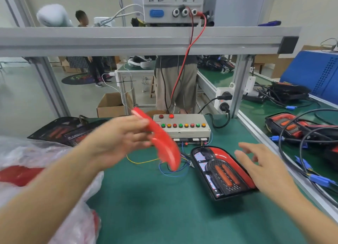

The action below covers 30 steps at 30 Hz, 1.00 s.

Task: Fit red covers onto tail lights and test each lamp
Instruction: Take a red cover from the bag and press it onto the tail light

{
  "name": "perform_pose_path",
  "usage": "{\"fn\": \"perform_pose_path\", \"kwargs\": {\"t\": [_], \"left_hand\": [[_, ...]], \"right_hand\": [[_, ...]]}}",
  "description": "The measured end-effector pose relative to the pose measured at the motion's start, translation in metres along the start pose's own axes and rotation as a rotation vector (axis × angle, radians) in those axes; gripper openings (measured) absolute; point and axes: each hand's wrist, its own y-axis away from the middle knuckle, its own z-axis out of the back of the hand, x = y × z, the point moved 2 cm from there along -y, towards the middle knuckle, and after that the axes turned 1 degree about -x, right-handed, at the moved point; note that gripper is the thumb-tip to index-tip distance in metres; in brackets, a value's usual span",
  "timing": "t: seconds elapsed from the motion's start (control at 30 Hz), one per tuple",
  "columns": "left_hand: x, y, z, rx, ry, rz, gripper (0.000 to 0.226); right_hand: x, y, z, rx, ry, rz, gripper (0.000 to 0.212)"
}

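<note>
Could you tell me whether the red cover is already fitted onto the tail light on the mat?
Not fitted. The left hand holds the red cover in the air, apart from the tail light lying on the mat.

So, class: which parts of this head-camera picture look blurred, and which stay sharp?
Head view: the left hand and the red cover it holds are smeared by motion; the right hand is slightly soft; the tail light and button box stay sharp; the shelf beam bows from wide-angle distortion.
</note>
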Motion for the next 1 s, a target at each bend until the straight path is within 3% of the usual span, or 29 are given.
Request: {"fn": "perform_pose_path", "kwargs": {"t": [0.1, 0.17, 0.27, 0.37, 0.43, 0.5, 0.63, 0.7, 0.77, 0.83, 0.93, 1.0], "left_hand": [[0.027, -0.039, -0.061, 0.105, 0.008, 0.095, 0.01], [0.043, -0.059, -0.078, 0.165, 0.034, 0.148, 0.012], [0.054, -0.073, -0.097, 0.233, 0.048, 0.145, 0.014], [0.057, -0.08, -0.105, 0.372, 0.133, 0.237, 0.008], [0.055, -0.079, -0.114, 0.524, 0.181, 0.372, 0.017], [0.055, -0.078, -0.123, 0.613, 0.159, 0.452, 0.015], [0.06, -0.081, -0.131, 0.711, 0.035, 0.509, 0.02], [0.059, -0.089, -0.128, 0.619, -0.127, 0.458, 0.022], [0.058, -0.105, -0.116, 0.292, -0.376, 0.295, 0.012], [0.062, -0.116, -0.098, -0.028, -0.575, 0.236, 0.01], [0.082, -0.108, -0.089, -0.041, -0.611, 0.49, 0.024], [0.097, -0.109, -0.086, -0.03, -0.703, 0.511, 0.026]], "right_hand": [[0.029, 0.012, 0.004, 0.108, -0.184, 0.164, 0.013], [0.042, 0.019, 0.004, 0.207, -0.273, 0.222, 0.019], [0.045, 0.016, 0.008, 0.125, -0.28, 0.284, 0.024], [0.044, 0.008, 0.015, -0.012, 0.0, 0.464, 0.049], [0.045, -0.001, 0.016, -0.043, 0.21, 0.608, 0.063], [0.048, -0.007, 0.018, -0.042, 0.318, 0.702, 0.057], [0.043, -0.011, 0.028, -0.071, 0.48, 0.932, 0.023], [0.035, -0.011, 0.035, -0.053, 0.533, 0.948, 0.024], [0.022, -0.013, 0.04, -0.031, 0.51, 0.814, 0.024], [0.007, -0.015, 0.044, 0.025, 0.364, 0.549, 0.02], [-0.01, -0.011, 0.037, 0.101, 0.083, 0.251, 0.014], [-0.009, -0.003, 0.027, 0.171, -0.029, 0.182, 0.022]]}}
